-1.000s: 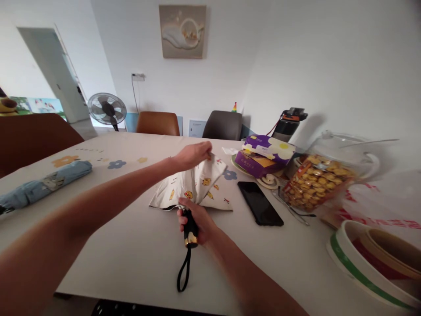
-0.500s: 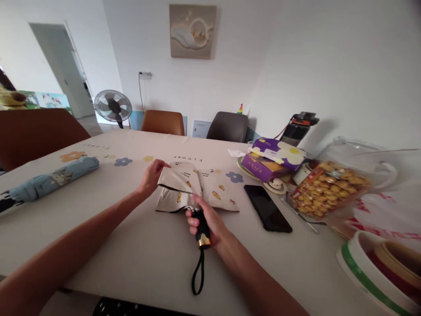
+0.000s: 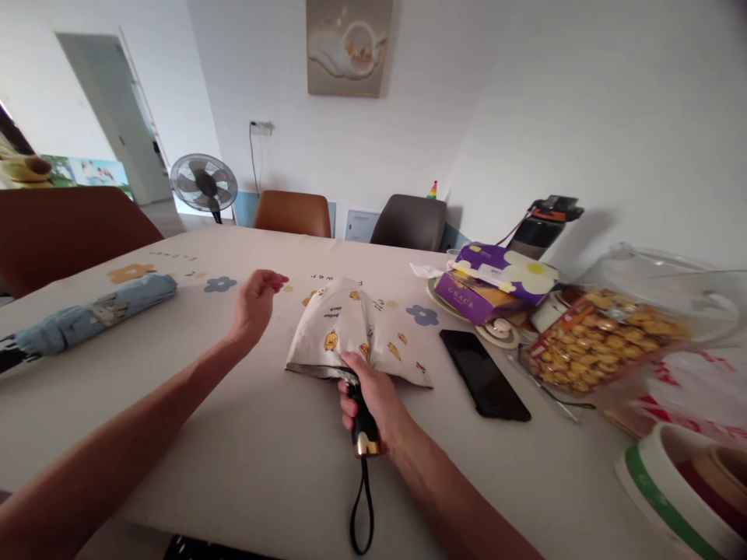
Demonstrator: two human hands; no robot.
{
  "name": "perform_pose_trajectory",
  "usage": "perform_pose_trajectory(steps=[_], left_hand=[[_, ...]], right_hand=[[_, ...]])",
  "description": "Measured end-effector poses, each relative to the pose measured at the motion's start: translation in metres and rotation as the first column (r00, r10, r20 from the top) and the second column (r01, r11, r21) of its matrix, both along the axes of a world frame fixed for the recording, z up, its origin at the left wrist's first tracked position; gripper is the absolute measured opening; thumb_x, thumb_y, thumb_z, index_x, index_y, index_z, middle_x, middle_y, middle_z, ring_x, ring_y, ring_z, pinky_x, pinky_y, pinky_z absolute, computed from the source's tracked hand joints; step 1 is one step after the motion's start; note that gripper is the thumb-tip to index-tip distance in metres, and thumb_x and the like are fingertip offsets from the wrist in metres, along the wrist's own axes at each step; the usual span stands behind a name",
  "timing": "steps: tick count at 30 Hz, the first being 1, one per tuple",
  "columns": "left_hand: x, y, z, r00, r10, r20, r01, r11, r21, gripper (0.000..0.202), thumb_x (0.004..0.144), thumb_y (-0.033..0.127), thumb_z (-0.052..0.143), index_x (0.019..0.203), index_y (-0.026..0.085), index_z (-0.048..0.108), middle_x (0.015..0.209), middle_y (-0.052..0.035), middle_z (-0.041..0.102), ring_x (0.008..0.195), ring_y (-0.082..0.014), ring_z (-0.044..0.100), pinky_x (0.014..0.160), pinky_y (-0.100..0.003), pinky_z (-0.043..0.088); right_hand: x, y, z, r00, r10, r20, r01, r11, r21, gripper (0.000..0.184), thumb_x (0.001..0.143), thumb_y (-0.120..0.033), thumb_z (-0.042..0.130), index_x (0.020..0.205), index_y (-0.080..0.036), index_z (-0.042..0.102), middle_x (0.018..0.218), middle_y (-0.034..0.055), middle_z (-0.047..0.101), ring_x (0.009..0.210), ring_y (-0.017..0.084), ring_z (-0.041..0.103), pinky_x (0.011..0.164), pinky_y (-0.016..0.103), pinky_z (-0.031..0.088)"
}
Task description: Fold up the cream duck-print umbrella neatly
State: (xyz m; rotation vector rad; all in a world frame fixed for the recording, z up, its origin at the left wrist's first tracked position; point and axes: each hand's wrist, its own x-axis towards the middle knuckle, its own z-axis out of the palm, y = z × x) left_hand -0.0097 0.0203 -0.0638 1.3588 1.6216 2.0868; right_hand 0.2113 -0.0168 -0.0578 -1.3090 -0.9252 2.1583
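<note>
Left hand (image 3: 255, 302) now off umbrella (image 3: 350, 330)

Head camera looks forward-down across the table (image 3: 262, 459), perhaps wide-angle

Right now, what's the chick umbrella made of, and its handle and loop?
The canopy looks like thin matte cream fabric printed with yellow chicks; it lies in soft folds. The handle in the right hand seems hard black plastic, slightly glossy, with a shiny gold band, perhaps metal or plated. The loop looks like black cord or rubber; I cannot tell which.
</note>
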Motion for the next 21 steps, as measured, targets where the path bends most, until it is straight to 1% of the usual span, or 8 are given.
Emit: perform_pose_trajectory(steps=[3,5,7,11,13,16,19,21], left_hand=[[0.035,-0.007,0.013,0.994,-0.110,-0.027,0.107,0.991,-0.084,0.014,0.070,0.018,0.048,0.081,0.018,0.057,0.083,-0.0040,0.065,0.079,-0.0153,0.059,0.079,-0.032,0.046],[0.065,-0.011,0.019,0.976,-0.219,-0.015,0.206,0.935,-0.290,0.026,0.071,0.028,0.057,0.095,0.018,0.058,0.105,-0.0074,0.062,0.087,-0.0182,0.059,0.082,-0.034,0.045],[0.091,-0.010,0.021,0.972,-0.235,0.007,0.215,0.876,-0.432,0.041,0.067,0.036,0.065,0.102,0.018,0.056,0.113,-0.0110,0.058,0.098,-0.0236,0.056,0.086,-0.037,0.044],[0.118,0.010,0.020,0.925,-0.264,0.274,0.367,0.807,-0.462,0.044,0.067,0.039,0.066,0.103,0.017,0.054,0.102,-0.0114,0.062,0.092,-0.0251,0.059,0.078,-0.037,0.048],[0.121,0.022,0.021,0.809,-0.313,0.498,0.533,0.748,-0.395,0.037,0.068,0.036,0.065,0.097,0.015,0.056,0.092,-0.0110,0.064,0.083,-0.0239,0.061,0.072,-0.037,0.051],[0.122,0.035,0.028,0.508,-0.371,0.777,0.789,0.562,-0.248,0.034,0.068,0.037,0.064,0.091,0.012,0.059,0.083,-0.0112,0.066,0.077,-0.0238,0.063,0.072,-0.037,0.052],[0.123,0.039,0.034,0.241,-0.399,0.885,0.919,0.387,-0.076,0.036,0.071,0.040,0.058,0.093,0.011,0.059,0.079,-0.0111,0.067,0.077,-0.0240,0.064,0.076,-0.037,0.052],[0.123,0.039,0.037,0.167,-0.416,0.894,0.934,0.356,-0.009,0.036,0.072,0.038,0.055,0.095,0.011,0.059,0.080,-0.0108,0.067,0.078,-0.0241,0.064,0.078,-0.038,0.052]], right_hand=[[-0.001,-0.002,0.001,0.994,-0.003,0.105,-0.002,0.999,0.047,0.040,0.081,-0.044,0.052,0.053,-0.017,0.045,0.034,-0.0032,0.039,0.025,0.008,0.035,0.027,0.021,0.033],[-0.003,-0.005,0.002,0.987,-0.016,0.159,0.002,0.996,0.090,0.039,0.080,-0.044,0.054,0.053,-0.017,0.046,0.033,-0.0018,0.041,0.025,0.009,0.037,0.027,0.021,0.034],[-0.003,-0.009,0.003,0.979,-0.033,0.201,0.004,0.990,0.143,0.036,0.079,-0.041,0.054,0.053,-0.017,0.047,0.033,-0.0011,0.042,0.026,0.010,0.039,0.026,0.022,0.033],[-0.001,-0.010,0.002,0.971,-0.065,0.230,0.011,0.974,0.228,0.031,0.077,-0.033,0.054,0.052,-0.017,0.045,0.032,-0.0021,0.042,0.025,0.010,0.038,0.026,0.021,0.032],[0.002,-0.007,0.000,0.981,-0.055,0.184,0.011,0.972,0.234,0.031,0.077,-0.032,0.054,0.051,-0.017,0.043,0.032,-0.0024,0.042,0.025,0.010,0.039,0.027,0.021,0.033],[0.007,-0.003,-0.001,1.000,-0.006,0.006,0.005,0.980,0.197,0.032,0.077,-0.036,0.053,0.053,-0.018,0.042,0.032,-0.0040,0.040,0.026,0.009,0.038,0.029,0.020,0.032],[0.010,-0.003,0.001,0.986,0.015,-0.168,0.016,0.983,0.184,0.029,0.075,-0.037,0.054,0.057,-0.018,0.043,0.034,-0.0066,0.038,0.027,0.007,0.034,0.030,0.019,0.032],[0.009,-0.005,0.002,0.971,0.006,-0.238,0.041,0.980,0.194,0.026,0.072,-0.036,0.057,0.060,-0.018,0.043,0.037,-0.0074,0.039,0.028,0.006,0.032,0.031,0.019,0.034]])
